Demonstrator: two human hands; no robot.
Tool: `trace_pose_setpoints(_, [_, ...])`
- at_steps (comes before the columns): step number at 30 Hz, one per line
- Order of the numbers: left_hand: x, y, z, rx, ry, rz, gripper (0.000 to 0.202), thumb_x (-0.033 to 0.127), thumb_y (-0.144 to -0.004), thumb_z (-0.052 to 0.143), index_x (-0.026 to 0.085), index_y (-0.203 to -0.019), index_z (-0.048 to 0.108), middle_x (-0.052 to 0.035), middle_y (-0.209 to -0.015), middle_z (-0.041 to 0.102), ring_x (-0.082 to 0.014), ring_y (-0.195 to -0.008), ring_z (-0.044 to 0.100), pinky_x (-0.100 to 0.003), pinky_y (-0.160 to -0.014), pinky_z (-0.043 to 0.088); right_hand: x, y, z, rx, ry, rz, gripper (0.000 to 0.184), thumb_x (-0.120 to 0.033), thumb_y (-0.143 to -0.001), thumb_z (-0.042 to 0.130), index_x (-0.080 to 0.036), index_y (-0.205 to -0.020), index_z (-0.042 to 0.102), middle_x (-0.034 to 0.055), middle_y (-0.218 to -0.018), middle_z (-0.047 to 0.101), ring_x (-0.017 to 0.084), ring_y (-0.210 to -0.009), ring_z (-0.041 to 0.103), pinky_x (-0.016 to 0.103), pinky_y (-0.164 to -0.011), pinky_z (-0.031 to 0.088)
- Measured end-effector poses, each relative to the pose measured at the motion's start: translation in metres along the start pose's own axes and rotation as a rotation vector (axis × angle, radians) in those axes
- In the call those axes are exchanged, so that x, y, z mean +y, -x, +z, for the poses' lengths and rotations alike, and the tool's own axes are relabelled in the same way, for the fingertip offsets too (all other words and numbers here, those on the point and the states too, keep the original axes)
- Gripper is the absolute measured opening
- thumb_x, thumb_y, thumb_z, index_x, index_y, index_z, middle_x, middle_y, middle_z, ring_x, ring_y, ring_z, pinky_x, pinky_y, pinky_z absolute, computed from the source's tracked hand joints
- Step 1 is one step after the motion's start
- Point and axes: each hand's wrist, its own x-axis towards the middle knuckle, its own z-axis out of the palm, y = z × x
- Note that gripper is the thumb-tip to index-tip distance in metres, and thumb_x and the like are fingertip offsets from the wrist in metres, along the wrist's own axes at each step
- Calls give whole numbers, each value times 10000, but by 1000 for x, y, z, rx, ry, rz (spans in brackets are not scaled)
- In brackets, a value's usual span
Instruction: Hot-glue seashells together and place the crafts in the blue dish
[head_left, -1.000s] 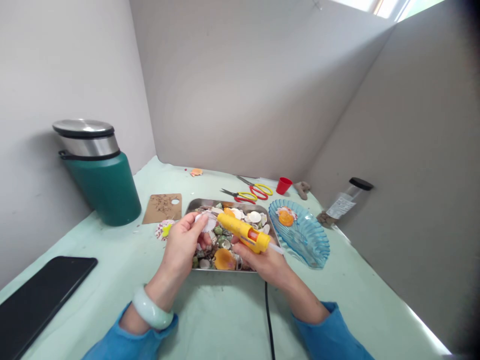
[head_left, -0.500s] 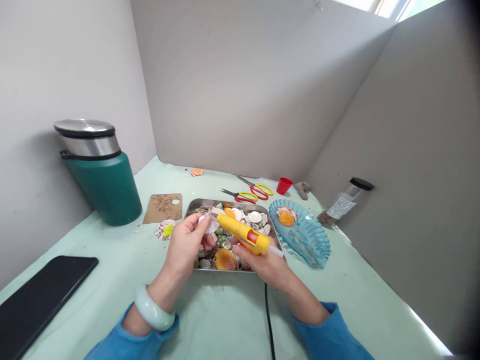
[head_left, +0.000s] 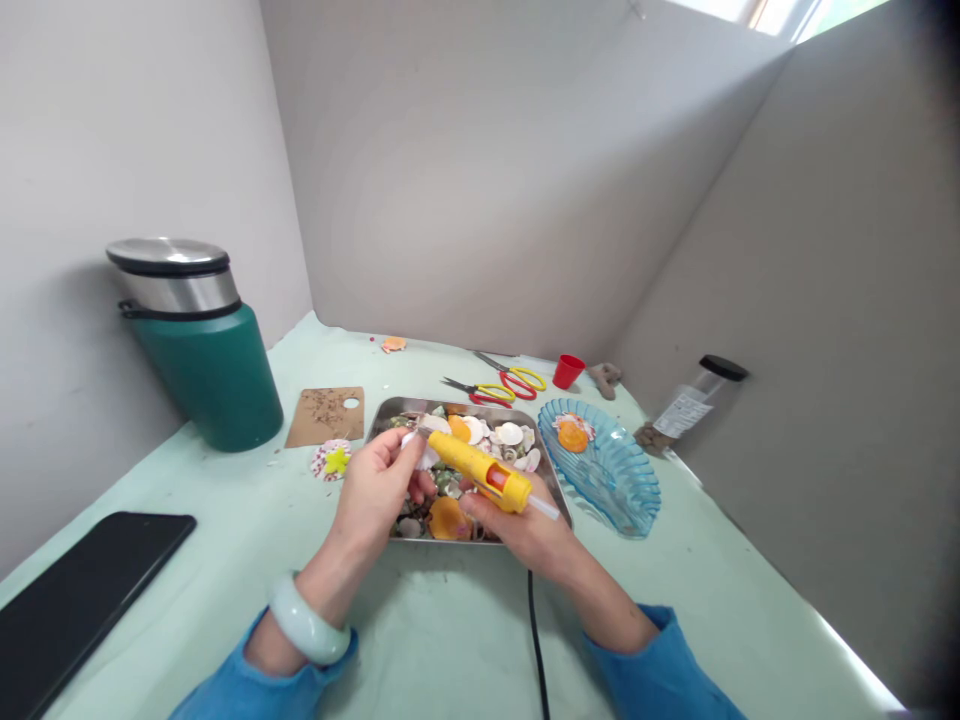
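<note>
My left hand [head_left: 381,483] pinches a small white shell [head_left: 429,459] between thumb and fingers, above the metal tray [head_left: 480,542]. In my right hand [head_left: 529,530] is a yellow hot glue gun [head_left: 480,470], its metal nozzle pointing left at the white shell. Whether the nozzle touches the shell I cannot tell. A clear glue stick [head_left: 544,508] pokes out of the gun's back end. Beneath both hands the tray holds many shells, among them an orange scallop shell [head_left: 448,519] near its front edge and white ones [head_left: 510,434] at the back.
To the right lies a blue shell-shaped dish [head_left: 619,475] with an orange shell piece. Behind the tray are scissors [head_left: 487,392] and a red cup [head_left: 568,371]. Leftward stand a green bottle [head_left: 214,370], a brown card [head_left: 322,418] and a phone [head_left: 90,590]. A black cord [head_left: 536,640] runs toward me.
The glue gun has shifted slightly left and down in my right hand, its nozzle moving along the white shell. My left hand has stayed nearly in place.
</note>
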Motion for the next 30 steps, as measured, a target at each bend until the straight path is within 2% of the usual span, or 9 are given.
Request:
trace_pose_setpoints(9, [-2,-2,0,12,-40,31,306,461,-786,604,161,-847,614,7,-476,610,-110,-430,518,-181,-447,399,-1,0,0,-29,-12,2,227,-392,-791,649,-175,-856,641,-4,-683,598,123,-582,514,229,-530,431])
trace_pose_setpoints(15, [-1,-2,0,43,-33,22,317,470,-779,612,157,-834,616,5,-475,611,-110,-425,515,-185,-445,402,-2,0,0,2,-12,-17,224,-391,-794,646,-174,-849,635,-12,-677,575,121,-588,500,233,-549,426])
trace_pose_setpoints(19, [1,0,0,48,-30,9,312,463,-790,602,151,-808,604,2,-470,612,-109,-422,520,-184,-444,405,-3,1,0,12,67,-65,231,-397,-810,630,-168,-834,618,-6,-694,577,135,-634,507,248,-590,419])
trace_pose_setpoints(30, [3,-1,1,58,121,-31,326,459,-743,651,143,-804,599,11,-467,596,-112,-427,526,-198,-449,425,-2,2,1,31,173,-110,289,-463,-828,601,-181,-776,565,-18,-673,561,130,-617,494,240,-577,386])
